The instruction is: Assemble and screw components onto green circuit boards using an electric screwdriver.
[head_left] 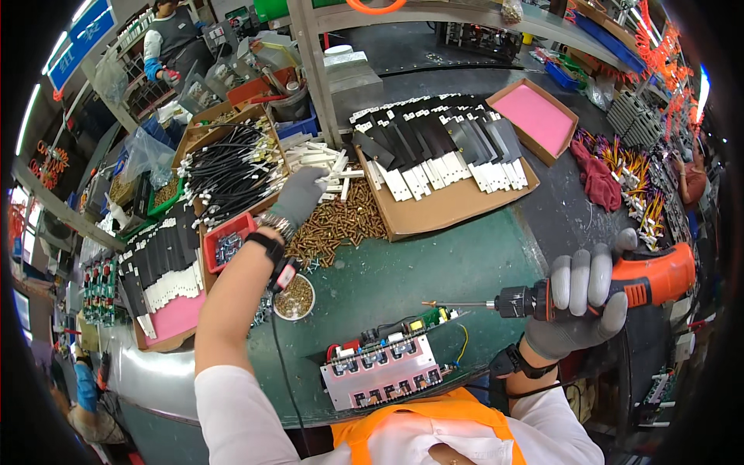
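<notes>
My right hand (585, 298), in a grey glove, is wrapped round an orange and black power screwdriver (647, 280). Its long bit points left, with a small brass-coloured tip over the far edge of a circuit board assembly (380, 370). That assembly has a pale metal plate with black components and lies near my body. My gloved left hand (298, 200) reaches far forward, at the border of a heap of white strips (329, 163) and a pile of brass-coloured threaded parts (337, 225). Its back faces me, and its fingertips are partly hidden among the white pieces.
A cardboard tray (457, 209) holds rows of black and white strips. Beside my left forearm are a red bin (209, 246) of small metal parts and a round tub (296, 301) of small pieces. Black cables (229, 167) fill a box. A metal post (314, 77) rises behind.
</notes>
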`<state>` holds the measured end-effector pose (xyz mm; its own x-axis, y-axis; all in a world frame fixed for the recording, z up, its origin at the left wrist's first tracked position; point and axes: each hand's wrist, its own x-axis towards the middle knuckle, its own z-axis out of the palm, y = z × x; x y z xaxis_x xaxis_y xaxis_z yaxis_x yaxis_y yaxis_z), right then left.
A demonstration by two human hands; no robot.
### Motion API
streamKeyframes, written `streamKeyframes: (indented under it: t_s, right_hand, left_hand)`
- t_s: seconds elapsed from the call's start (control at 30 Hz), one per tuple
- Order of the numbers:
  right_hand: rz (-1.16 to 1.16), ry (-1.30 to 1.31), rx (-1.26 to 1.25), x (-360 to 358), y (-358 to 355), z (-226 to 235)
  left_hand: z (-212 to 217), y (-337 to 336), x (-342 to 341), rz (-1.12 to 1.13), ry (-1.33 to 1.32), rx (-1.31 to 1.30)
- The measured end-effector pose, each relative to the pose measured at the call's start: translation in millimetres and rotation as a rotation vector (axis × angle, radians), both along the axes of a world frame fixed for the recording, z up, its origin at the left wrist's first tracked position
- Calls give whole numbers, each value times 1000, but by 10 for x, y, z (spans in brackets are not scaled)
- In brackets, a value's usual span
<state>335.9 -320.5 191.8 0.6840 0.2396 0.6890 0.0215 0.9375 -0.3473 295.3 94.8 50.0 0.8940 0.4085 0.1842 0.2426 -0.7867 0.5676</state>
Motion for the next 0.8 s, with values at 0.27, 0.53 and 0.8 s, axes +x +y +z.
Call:
streamKeyframes:
  t_s: [0.27,0.53,0.8]
  right_hand:
    - [-62,51,-58,-8,-193,-108]
    - [46,17,-66,-130,-93,-35]
    - [207,-128,-75,-417,148,104]
  left_hand:
    - [-119,-303,790,-5,291,665]
    - [506,-712,79,-195,15,328]
    - [840,-1441,-953,-778,184,-240]
